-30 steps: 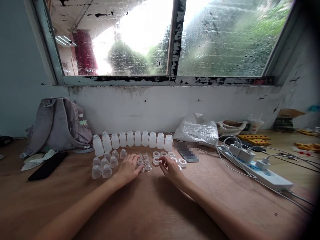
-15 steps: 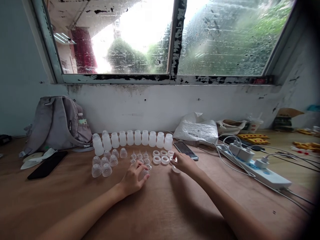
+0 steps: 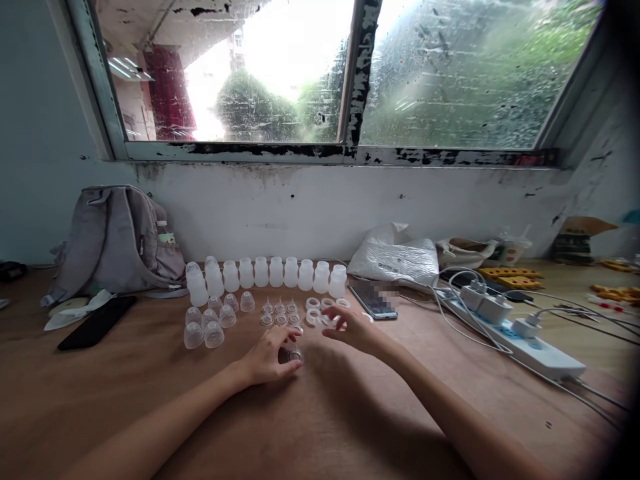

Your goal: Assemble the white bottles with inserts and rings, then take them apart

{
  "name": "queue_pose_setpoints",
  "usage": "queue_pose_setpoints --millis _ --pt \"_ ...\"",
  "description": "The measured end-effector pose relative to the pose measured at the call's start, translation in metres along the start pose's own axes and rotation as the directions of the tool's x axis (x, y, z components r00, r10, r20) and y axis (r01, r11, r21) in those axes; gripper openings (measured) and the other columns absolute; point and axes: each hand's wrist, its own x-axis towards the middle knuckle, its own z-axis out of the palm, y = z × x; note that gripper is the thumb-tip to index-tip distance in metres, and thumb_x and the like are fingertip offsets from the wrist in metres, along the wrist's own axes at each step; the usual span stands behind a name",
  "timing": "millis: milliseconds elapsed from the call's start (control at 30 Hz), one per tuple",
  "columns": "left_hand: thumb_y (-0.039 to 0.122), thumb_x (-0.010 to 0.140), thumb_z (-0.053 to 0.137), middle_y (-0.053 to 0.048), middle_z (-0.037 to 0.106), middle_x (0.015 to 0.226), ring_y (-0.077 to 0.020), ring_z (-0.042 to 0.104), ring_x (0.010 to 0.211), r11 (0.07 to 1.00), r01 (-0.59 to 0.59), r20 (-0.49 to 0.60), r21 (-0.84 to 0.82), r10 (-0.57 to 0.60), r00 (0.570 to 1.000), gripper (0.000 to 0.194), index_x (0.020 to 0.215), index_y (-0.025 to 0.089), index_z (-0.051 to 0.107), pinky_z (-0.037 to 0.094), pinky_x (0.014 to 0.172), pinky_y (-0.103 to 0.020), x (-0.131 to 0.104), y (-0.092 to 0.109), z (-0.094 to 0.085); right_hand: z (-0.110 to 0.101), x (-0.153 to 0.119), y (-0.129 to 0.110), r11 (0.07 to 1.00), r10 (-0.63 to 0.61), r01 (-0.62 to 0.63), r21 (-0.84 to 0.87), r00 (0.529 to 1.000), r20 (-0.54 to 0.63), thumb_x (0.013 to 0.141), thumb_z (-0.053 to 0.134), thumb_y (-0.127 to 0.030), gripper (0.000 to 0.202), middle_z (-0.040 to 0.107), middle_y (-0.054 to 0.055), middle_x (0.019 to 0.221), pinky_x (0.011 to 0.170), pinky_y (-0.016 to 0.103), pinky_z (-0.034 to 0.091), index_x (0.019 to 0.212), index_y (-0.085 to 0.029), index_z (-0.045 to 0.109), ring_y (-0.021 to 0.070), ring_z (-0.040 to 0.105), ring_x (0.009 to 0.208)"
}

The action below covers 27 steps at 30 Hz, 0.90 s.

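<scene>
My left hand (image 3: 270, 357) rests low over the table, thumb and fingers apart around a clear silicone bottle nipple (image 3: 295, 357). More nipples (image 3: 280, 310) stand in short rows just beyond its fingertips. My right hand (image 3: 357, 330) is over the white screw rings (image 3: 313, 315), its fingers spread and slightly curled; it hides some of the rings. A row of frosted baby bottles (image 3: 277, 272) stands upright at the back, two at the left end wearing clear caps. Loose clear dome caps (image 3: 214, 335) sit in a group to the left.
A phone (image 3: 373, 300) lies right of the rings, before a silver padded bag (image 3: 395, 260). Cables trail from a white power strip (image 3: 530, 347) at the right. At left are a grey backpack (image 3: 120, 243) and a black flat case (image 3: 97, 325). A window wall bounds the back.
One nipple now stands nearer me, apart from the rows, beside my left hand. My right hand has moved left over the rings, with its fingers more spread. The view has shifted slightly.
</scene>
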Motion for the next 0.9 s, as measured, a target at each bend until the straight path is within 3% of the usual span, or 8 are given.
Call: queue_pose_setpoints --millis 100,233,333,467,633,767,900 --pt "0.025 0.074 0.050 -0.005 0.054 0.098 -0.0178 0.050 0.088 0.974 0.058 -0.157 -0.218 -0.094 0.983 0.032 0.105 0.021 0.048 0.039 0.078 -0.030 0.001 -0.003 -0.002 0.014 -0.008 -0.024 0.974 -0.187 0.195 0.116 0.979 -0.079 0.075 0.052 -0.035 0.035 0.056 0.006 0.095 0.061 0.025 0.043 0.107 -0.021 0.053 0.0144 0.054 0.073" --pt "0.026 0.080 0.040 -0.003 0.054 0.087 -0.0158 0.051 0.083 0.921 0.094 -0.341 -0.378 -0.232 0.911 0.017 0.091 0.018 0.050 0.040 0.075 -0.027 0.003 -0.008 -0.004 0.039 -0.019 -0.039 0.955 -0.294 0.294 0.034 0.956 -0.003 0.075 0.053 -0.030 0.037 0.054 0.007 0.101 0.075 0.030 0.043 0.110 -0.022 0.052 0.0188 0.053 0.087" --pt "0.028 0.079 0.043 -0.002 0.055 0.080 -0.0145 0.051 0.076 0.942 0.128 -0.284 -0.311 -0.221 0.933 0.015 0.083 0.016 0.052 0.040 0.070 -0.026 0.004 -0.006 -0.005 0.053 -0.020 -0.037 0.946 -0.323 0.324 -0.021 0.945 0.047 0.072 0.056 -0.028 0.039 0.052 0.008 0.107 0.083 0.032 0.040 0.110 -0.020 0.051 0.0216 0.050 0.096" --pt "0.026 0.073 0.053 -0.002 0.057 0.077 -0.0142 0.051 0.073 0.991 0.102 -0.136 -0.086 -0.113 0.984 0.012 0.080 0.017 0.055 0.039 0.067 -0.025 0.003 0.000 -0.003 0.059 -0.019 -0.030 0.950 -0.310 0.311 -0.035 0.950 0.046 0.069 0.058 -0.027 0.038 0.055 0.007 0.100 0.081 0.031 0.040 0.106 -0.020 0.050 0.0214 0.050 0.095" --pt "0.024 0.070 0.058 -0.002 0.057 0.078 -0.0157 0.050 0.079 0.996 0.036 -0.081 0.077 -0.029 0.996 0.009 0.076 0.017 0.056 0.038 0.074 -0.027 0.004 -0.001 0.003 0.061 -0.018 -0.027 0.957 -0.290 0.290 0.028 0.956 0.031 0.069 0.059 -0.026 0.036 0.056 0.004 0.095 0.077 0.029 0.040 0.102 -0.021 0.048 0.0186 0.051 0.088" --pt "0.024 0.075 0.052 -0.002 0.056 0.081 -0.0153 0.050 0.080 0.997 0.030 -0.075 0.067 -0.025 0.997 0.007 0.079 0.018 0.054 0.038 0.075 -0.026 0.002 -0.003 0.004 0.062 -0.017 -0.026 0.960 -0.274 0.272 0.060 0.961 0.034 0.067 0.060 -0.024 0.040 0.056 0.005 0.097 0.077 0.029 0.040 0.105 -0.021 0.046 0.0192 0.052 0.088" --pt "0.026 0.080 0.046 -0.001 0.053 0.075 -0.0134 0.049 0.071 0.996 0.071 -0.087 -0.045 -0.075 0.993 0.010 0.080 0.018 0.051 0.039 0.066 -0.024 0.001 -0.003 0.003 0.058 -0.019 -0.029 0.955 -0.283 0.281 0.090 0.959 0.013 0.071 0.058 -0.028 0.035 0.056 0.006 0.097 0.076 0.029 0.041 0.104 -0.020 0.047 0.0189 0.052 0.088"
